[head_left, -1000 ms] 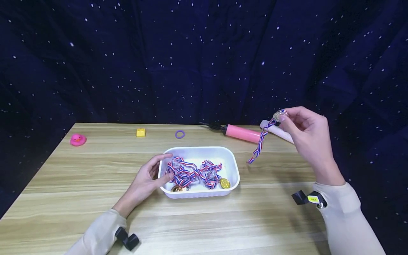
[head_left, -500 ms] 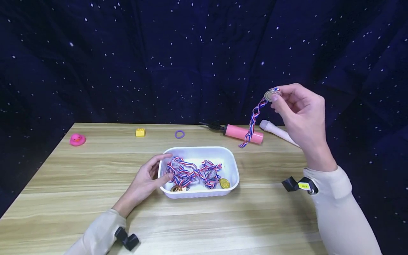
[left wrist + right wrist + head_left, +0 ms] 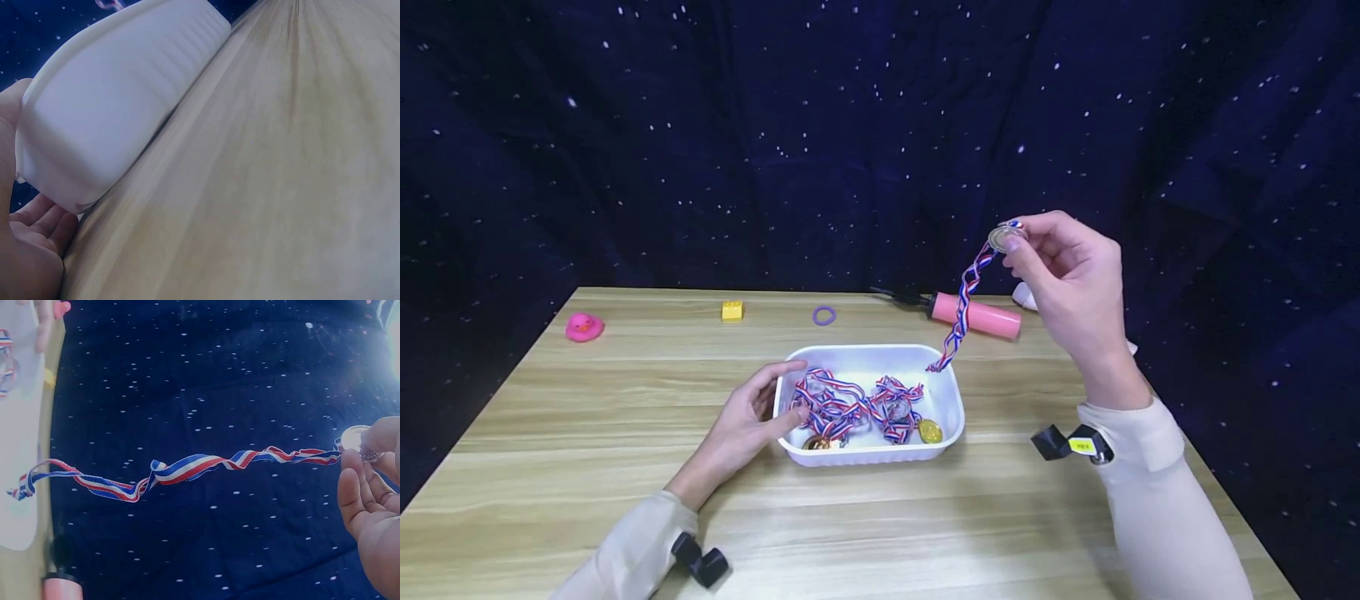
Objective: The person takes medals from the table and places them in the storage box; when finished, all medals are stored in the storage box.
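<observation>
My right hand (image 3: 1067, 283) pinches a silver medal (image 3: 1002, 237) between thumb and fingers, high above the table. Its red, white and blue ribbon (image 3: 187, 469) hangs twisted, the lower end overlapping the right rim of a white plastic basin (image 3: 953, 400) in the head view. My left hand (image 3: 741, 425) grips the basin's left end, thumb over the rim and fingers along the side. Inside lie tangled striped ribbons (image 3: 835, 404), a clear silvery medal (image 3: 898, 409), a gold medal (image 3: 929, 431) and a bronze-coloured one (image 3: 816, 443). In the left wrist view, fingers (image 3: 47, 219) show below the basin's edge.
Along the table's back stand a pink rubber duck (image 3: 583, 327), a yellow toy block (image 3: 732, 311), a purple ring (image 3: 823, 315) and a pink hand pump (image 3: 981, 317) with a black nozzle. A white microphone (image 3: 1024, 296) is mostly hidden behind my right hand. A dark starry cloth (image 3: 850, 167) hangs behind.
My right hand has carried the medal up and leftward, then slightly down, bringing the ribbon's end from beside the basin to its right rim. The left hand and basin stay put.
</observation>
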Demonstrator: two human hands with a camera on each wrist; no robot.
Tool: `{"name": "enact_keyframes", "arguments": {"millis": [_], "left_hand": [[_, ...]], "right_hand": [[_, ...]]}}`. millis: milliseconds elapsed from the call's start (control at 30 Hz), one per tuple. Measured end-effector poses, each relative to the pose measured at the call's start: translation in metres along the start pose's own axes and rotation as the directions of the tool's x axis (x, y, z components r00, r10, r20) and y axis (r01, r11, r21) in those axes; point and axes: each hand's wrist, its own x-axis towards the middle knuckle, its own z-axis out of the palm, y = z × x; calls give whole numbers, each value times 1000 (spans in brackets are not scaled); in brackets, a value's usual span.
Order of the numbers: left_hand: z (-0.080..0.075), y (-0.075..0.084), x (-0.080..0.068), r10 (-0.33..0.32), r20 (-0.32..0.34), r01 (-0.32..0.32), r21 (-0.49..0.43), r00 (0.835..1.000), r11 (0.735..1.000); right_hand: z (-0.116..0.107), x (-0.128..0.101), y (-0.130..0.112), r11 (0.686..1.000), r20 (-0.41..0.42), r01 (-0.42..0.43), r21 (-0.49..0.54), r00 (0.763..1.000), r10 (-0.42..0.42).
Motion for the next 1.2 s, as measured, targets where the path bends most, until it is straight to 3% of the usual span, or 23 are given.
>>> {"name": "enact_keyframes", "arguments": {"millis": [533,1000,1200], "left_hand": [[1,0,1,5,1,-5,-10,1000,1000],[0,0,1,7,5,-7,-10,1000,1000],[0,1,0,5,7,-5,-7,1000,1000]], "right_hand": [[16,-41,38,983,139,-173,-59,974,180],[16,-68,59,941,226,-316,-117,915,335],[20,-72,65,921,296,-365,-135,872,389]]}}
